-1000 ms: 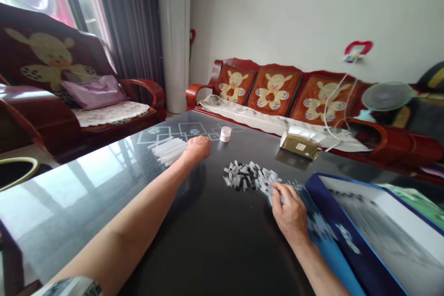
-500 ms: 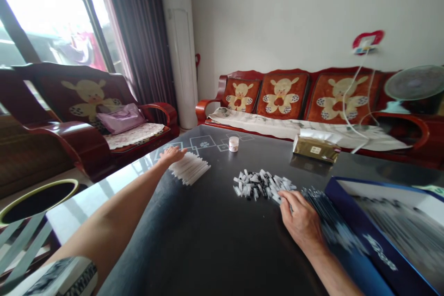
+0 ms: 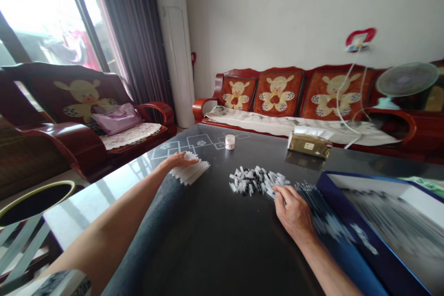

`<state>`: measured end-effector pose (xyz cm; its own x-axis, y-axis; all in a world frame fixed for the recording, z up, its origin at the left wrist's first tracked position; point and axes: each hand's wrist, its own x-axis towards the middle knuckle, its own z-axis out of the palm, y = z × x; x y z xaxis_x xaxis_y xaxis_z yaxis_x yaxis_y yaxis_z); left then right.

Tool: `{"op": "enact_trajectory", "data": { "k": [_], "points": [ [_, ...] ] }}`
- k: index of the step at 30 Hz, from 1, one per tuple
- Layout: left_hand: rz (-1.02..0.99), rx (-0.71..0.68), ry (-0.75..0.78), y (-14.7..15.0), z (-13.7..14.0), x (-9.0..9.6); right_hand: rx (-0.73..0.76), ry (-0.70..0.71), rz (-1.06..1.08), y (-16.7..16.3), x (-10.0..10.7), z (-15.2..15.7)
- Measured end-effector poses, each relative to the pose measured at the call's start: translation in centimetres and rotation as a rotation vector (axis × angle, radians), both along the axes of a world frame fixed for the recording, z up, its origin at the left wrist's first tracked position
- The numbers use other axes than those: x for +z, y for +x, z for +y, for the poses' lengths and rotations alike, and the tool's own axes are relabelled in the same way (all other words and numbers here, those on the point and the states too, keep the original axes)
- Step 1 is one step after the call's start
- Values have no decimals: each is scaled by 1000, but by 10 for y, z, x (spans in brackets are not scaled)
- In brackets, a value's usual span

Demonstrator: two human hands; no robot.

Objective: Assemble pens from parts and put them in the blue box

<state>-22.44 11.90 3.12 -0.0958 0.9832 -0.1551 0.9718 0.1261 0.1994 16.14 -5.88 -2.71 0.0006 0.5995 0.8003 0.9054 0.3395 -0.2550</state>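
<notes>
My left hand [image 3: 181,160] lies with fingers outstretched over a bundle of white translucent tubes [image 3: 191,174], which look like pen barrels. It touches the upper part of the bundle without closing round it. My right hand [image 3: 294,207] is at the right edge of a heap of small white and black pen caps [image 3: 255,179]. Its fingers are curled with thumb and forefinger close together, and whatever is between them cannot be made out. Beside that hand lies a row of thin dark pen refills [image 3: 317,208], partly covered by the hand.
A blue box [image 3: 347,222] of blurred thin sticks stands at the right of the dark table [image 3: 215,240]. Farther back are a tissue box [image 3: 308,143] and a small white cup-like container [image 3: 229,142]. Wooden sofas [image 3: 204,104] border the table.
My left hand has moved right and slightly nearer, from the bundle's far end onto the tubes. My right hand stays by the caps. The whole view has shifted a little.
</notes>
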Motion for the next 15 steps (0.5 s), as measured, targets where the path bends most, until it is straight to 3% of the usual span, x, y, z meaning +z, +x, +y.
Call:
{"op": "enact_trajectory", "data": {
  "k": [5,12,15],
  "points": [
    [37,8,-22,11,-15,-4,16,30,-8,1,-1,1],
    [40,-7,-64,5,-13,11,18,4,5,0,-2,1],
    [49,12,-32,7,-18,6,30,-15,5,1,-4,2]
  ]
}}
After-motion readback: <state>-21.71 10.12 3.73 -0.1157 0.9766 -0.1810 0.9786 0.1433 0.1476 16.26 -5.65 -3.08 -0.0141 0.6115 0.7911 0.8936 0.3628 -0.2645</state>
